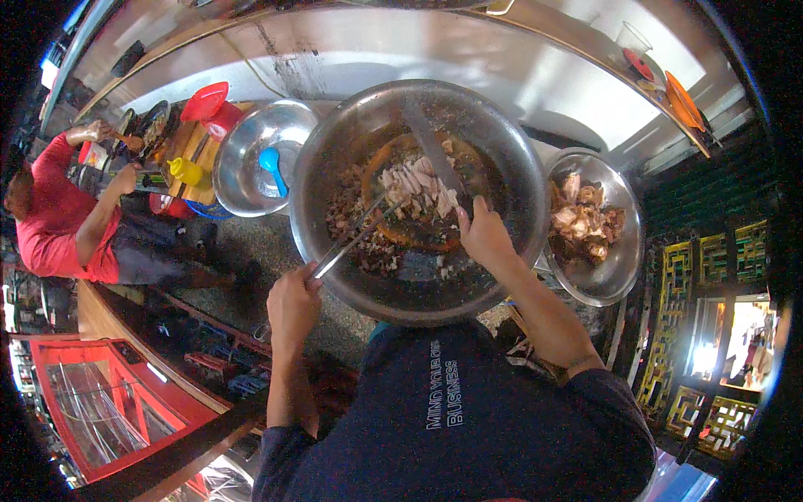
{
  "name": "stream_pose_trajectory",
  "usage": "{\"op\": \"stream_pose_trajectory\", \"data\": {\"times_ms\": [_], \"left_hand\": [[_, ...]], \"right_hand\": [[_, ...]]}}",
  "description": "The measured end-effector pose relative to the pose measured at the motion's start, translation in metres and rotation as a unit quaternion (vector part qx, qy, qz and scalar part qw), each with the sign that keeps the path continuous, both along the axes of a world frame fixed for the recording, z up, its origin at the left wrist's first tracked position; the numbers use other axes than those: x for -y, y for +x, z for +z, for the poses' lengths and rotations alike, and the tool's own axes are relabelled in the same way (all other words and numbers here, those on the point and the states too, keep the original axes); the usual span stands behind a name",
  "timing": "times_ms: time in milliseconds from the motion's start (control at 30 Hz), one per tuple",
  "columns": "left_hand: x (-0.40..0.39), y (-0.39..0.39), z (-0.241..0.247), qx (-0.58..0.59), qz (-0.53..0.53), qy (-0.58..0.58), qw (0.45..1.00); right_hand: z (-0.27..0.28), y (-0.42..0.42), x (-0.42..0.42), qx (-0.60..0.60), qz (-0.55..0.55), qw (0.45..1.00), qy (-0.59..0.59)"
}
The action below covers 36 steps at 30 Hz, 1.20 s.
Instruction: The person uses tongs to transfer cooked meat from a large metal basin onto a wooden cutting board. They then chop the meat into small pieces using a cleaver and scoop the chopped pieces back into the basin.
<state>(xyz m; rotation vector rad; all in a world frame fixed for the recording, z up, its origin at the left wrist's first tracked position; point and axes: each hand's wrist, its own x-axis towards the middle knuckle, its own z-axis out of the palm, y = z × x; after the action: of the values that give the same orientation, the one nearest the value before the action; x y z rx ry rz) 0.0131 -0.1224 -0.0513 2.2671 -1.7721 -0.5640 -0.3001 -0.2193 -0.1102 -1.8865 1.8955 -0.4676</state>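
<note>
My left hand (293, 301) grips metal tongs (342, 252), whose tips reach the sliced cooked meat (417, 185). A cleaver or broad knife (433, 147) is in my right hand (486, 235), its blade slanting over the right side of the slices. The slices lie on a round cutting board (384, 164) inside a large metal basin (420, 314). Chopped meat (354, 232) is heaped in the basin around the board's left side. Just right of the basin, a metal bowl (627, 263) holds larger browned meat chunks (583, 216).
To the left are a metal bowl (241, 182) with a blue scoop (271, 166), a yellow squeeze bottle (187, 170) and a red container (223, 119). A person in a red shirt (69, 213) works with a utensil at far left. A shelf edge (564, 47) runs above the basin.
</note>
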Motion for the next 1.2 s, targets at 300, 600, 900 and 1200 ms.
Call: {"op": "stream_pose_trajectory", "data": {"times_ms": [300,600,900,1200], "left_hand": [[-0.01,-0.009,-0.016,-0.024,-0.012,-0.035,0.999],[-0.009,-0.015,-0.016,-0.017,-0.022,-0.029,0.999],[-0.011,-0.033,-0.017,-0.059,-0.046,0.015,0.997],[-0.018,-0.041,-0.009,-0.024,-0.027,0.039,0.999]], "right_hand": [[-0.027,-0.014,0.002,-0.033,0.03,0.998,-0.04],[-0.045,-0.024,0.005,-0.035,0.036,0.997,0.055],[-0.055,-0.034,0.003,-0.041,-0.006,0.996,0.078],[-0.031,-0.032,0.015,-0.021,-0.007,0.999,-0.035]]}}
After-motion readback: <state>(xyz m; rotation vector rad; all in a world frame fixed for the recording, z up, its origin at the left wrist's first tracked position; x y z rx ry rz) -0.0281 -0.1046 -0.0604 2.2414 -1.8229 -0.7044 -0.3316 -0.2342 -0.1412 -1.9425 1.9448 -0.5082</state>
